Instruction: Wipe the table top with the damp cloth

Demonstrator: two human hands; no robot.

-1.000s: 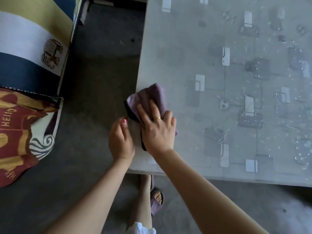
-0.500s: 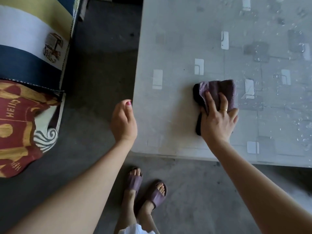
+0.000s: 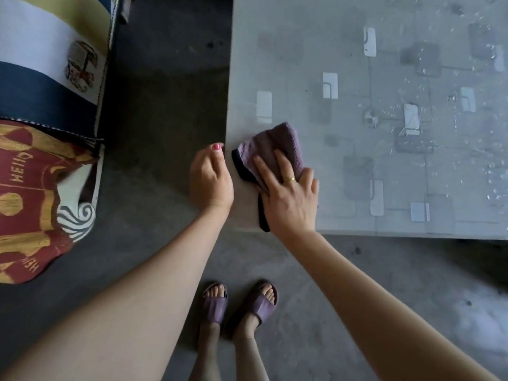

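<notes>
Back at the table (image 3: pixel 357 28) corner, right hand (image 3: pixel 288 196) presses cloth (image 3: pixel 275 144).

Dim, soft daylight; glare on wet table (image 3: pixel 412 78) far right, floor (image 3: pixel 165 92) dark, wide-angle bending at edges.

Purple cloth (image 3: pixel 277 145) with black edging, grey table top (image 3: pixel 302 50) patterned with white and dark rectangles.
</notes>
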